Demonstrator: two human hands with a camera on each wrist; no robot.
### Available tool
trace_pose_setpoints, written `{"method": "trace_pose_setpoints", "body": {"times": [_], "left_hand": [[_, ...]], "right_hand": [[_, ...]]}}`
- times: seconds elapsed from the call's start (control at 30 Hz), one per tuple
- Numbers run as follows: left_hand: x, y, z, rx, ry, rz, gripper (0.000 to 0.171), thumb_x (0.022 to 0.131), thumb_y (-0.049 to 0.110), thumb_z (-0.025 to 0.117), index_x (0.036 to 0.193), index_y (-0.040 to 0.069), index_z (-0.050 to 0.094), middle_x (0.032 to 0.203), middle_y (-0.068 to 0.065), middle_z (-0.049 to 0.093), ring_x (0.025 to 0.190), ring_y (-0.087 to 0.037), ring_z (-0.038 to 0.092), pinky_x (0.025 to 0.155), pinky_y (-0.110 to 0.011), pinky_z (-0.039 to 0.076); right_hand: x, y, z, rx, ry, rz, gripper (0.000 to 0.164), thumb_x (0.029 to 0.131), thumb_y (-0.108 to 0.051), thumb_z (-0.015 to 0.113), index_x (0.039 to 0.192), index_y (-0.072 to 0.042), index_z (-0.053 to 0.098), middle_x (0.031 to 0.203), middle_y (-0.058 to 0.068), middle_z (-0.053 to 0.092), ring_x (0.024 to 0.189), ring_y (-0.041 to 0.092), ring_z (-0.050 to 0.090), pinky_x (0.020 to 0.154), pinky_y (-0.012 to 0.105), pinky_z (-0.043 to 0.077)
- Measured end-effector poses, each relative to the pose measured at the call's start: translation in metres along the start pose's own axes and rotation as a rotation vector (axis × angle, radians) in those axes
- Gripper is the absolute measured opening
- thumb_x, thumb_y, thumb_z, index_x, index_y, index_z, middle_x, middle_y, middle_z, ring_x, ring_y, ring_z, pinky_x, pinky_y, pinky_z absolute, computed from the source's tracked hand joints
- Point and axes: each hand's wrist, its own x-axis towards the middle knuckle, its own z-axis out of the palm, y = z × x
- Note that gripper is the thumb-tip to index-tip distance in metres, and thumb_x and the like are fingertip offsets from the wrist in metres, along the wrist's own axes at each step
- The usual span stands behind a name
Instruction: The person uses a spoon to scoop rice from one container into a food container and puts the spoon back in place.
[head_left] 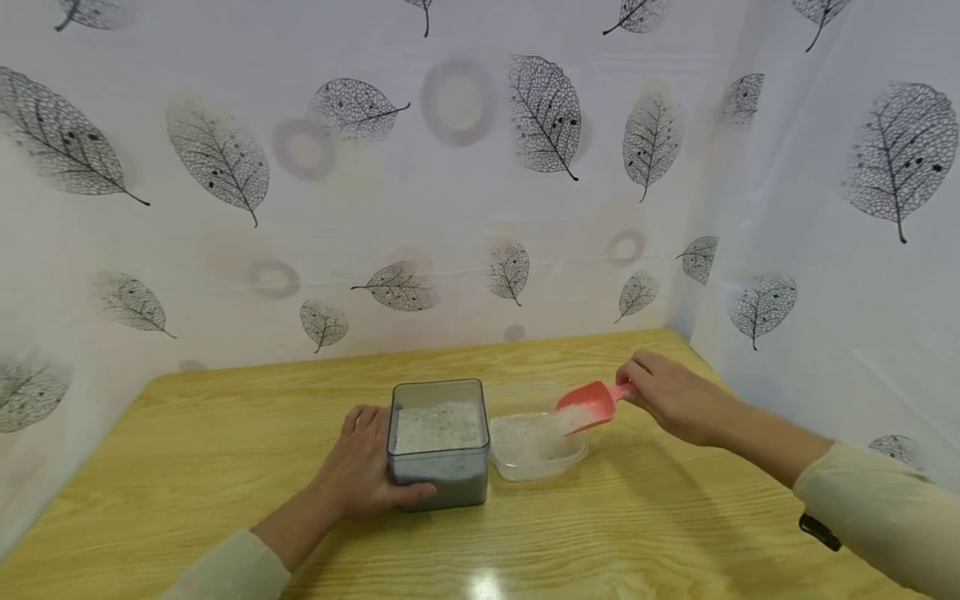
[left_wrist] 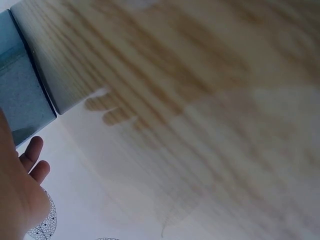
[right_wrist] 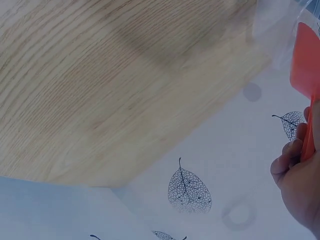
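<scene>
In the head view my left hand [head_left: 367, 467] holds a square see-through bin [head_left: 442, 479] by its left side, thumb across the front. White grainy stuff [head_left: 438, 427] fills much of the bin. My right hand [head_left: 671, 396] grips the handle of a red scoop [head_left: 592, 404], which tilts down to the left over a shallow clear plastic tub [head_left: 536, 467]. White grains lie in the scoop and in the tub beneath it. The right wrist view shows fingers wrapped round the scoop's handle; in the left wrist view the hand lies against the bin [left_wrist: 25, 85].
Behind the tub lies a clear, thin lid-like piece [head_left: 525, 390]. Everything stands on a wood-grain table [head_left: 247, 433]. White sheeting [head_left: 450, 208] with a leaf print rises along the table's back and right sides.
</scene>
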Motion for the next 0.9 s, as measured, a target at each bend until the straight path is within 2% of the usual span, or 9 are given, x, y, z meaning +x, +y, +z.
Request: {"method": "trace_pose_setpoints", "body": {"times": [0.23, 0.3, 0.37, 0.47, 0.53, 0.6, 0.73, 0.9], "left_hand": [[0.001, 0.0, -0.001, 0.006, -0.002, 0.0, 0.104, 0.068, 0.086, 0.061, 0.127, 0.0, 0.052, 0.111, -0.009, 0.06, 0.103, -0.028, 0.051, 0.106, -0.049, 0.032], [0.001, 0.0, -0.001, 0.006, -0.004, -0.001, 0.104, 0.068, 0.086, 0.061, 0.126, 0.0, 0.052, 0.11, -0.009, 0.06, 0.103, -0.028, 0.051, 0.106, -0.049, 0.032], [0.001, 0.0, -0.001, 0.006, -0.005, -0.002, 0.104, 0.069, 0.086, 0.061, 0.126, 0.0, 0.052, 0.11, -0.01, 0.06, 0.104, -0.028, 0.052, 0.107, -0.05, 0.032], [0.001, 0.0, -0.001, 0.006, -0.005, -0.001, 0.104, 0.069, 0.086, 0.061, 0.126, 0.0, 0.052, 0.11, -0.01, 0.061, 0.104, -0.028, 0.052, 0.107, -0.05, 0.032], [0.0, 0.0, -0.001, 0.005, -0.003, 0.002, 0.104, 0.069, 0.086, 0.061, 0.127, 0.0, 0.052, 0.111, -0.01, 0.061, 0.104, -0.028, 0.052, 0.107, -0.05, 0.032], [0.0, 0.0, -0.001, 0.003, 0.0, 0.004, 0.104, 0.069, 0.086, 0.061, 0.127, 0.0, 0.052, 0.111, -0.01, 0.061, 0.104, -0.028, 0.052, 0.107, -0.05, 0.032], [0.0, -0.001, 0.0, -0.001, 0.002, 0.006, 0.104, 0.069, 0.086, 0.061, 0.128, 0.0, 0.051, 0.112, -0.01, 0.061, 0.104, -0.028, 0.052, 0.107, -0.05, 0.032], [-0.001, -0.001, 0.0, 0.001, 0.002, 0.003, 0.104, 0.069, 0.087, 0.06, 0.126, 0.0, 0.052, 0.11, -0.01, 0.061, 0.103, -0.028, 0.051, 0.107, -0.05, 0.032]], "right_hand": [[0.001, 0.006, -0.008, -0.122, 0.068, -0.072, 0.012, 0.091, -0.011, 0.068, 0.1, -0.01, 0.061, 0.088, -0.005, 0.047, 0.079, 0.011, 0.042, 0.072, 0.03, 0.04], [0.002, 0.007, -0.01, -0.15, 0.096, -0.105, 0.01, 0.093, -0.015, 0.066, 0.1, -0.01, 0.06, 0.087, -0.003, 0.045, 0.078, 0.013, 0.04, 0.074, 0.031, 0.037], [0.004, 0.007, -0.011, -0.175, 0.133, -0.145, 0.012, 0.099, -0.021, 0.059, 0.1, -0.009, 0.06, 0.086, -0.002, 0.045, 0.078, 0.015, 0.038, 0.074, 0.032, 0.035], [0.008, 0.006, -0.012, -0.208, 0.183, -0.206, 0.034, 0.107, -0.034, 0.039, 0.099, -0.008, 0.059, 0.086, 0.001, 0.045, 0.078, 0.017, 0.038, 0.073, 0.033, 0.034], [0.011, 0.005, -0.013, -0.224, 0.214, -0.236, 0.045, 0.109, -0.039, 0.028, 0.099, -0.007, 0.059, 0.086, 0.001, 0.045, 0.077, 0.018, 0.038, 0.072, 0.033, 0.035], [0.014, 0.003, -0.014, -0.236, 0.24, -0.255, 0.05, 0.109, -0.041, 0.023, 0.099, -0.006, 0.058, 0.086, 0.002, 0.045, 0.076, 0.018, 0.039, 0.072, 0.033, 0.035], [0.021, -0.001, -0.015, -0.228, 0.279, -0.261, 0.05, 0.11, -0.04, 0.025, 0.1, -0.005, 0.059, 0.086, 0.003, 0.048, 0.075, 0.018, 0.04, 0.069, 0.032, 0.035], [0.034, -0.009, -0.018, -0.19, 0.309, -0.243, 0.041, 0.109, -0.036, 0.036, 0.102, -0.003, 0.061, 0.087, 0.005, 0.05, 0.074, 0.018, 0.041, 0.066, 0.032, 0.035]]}}
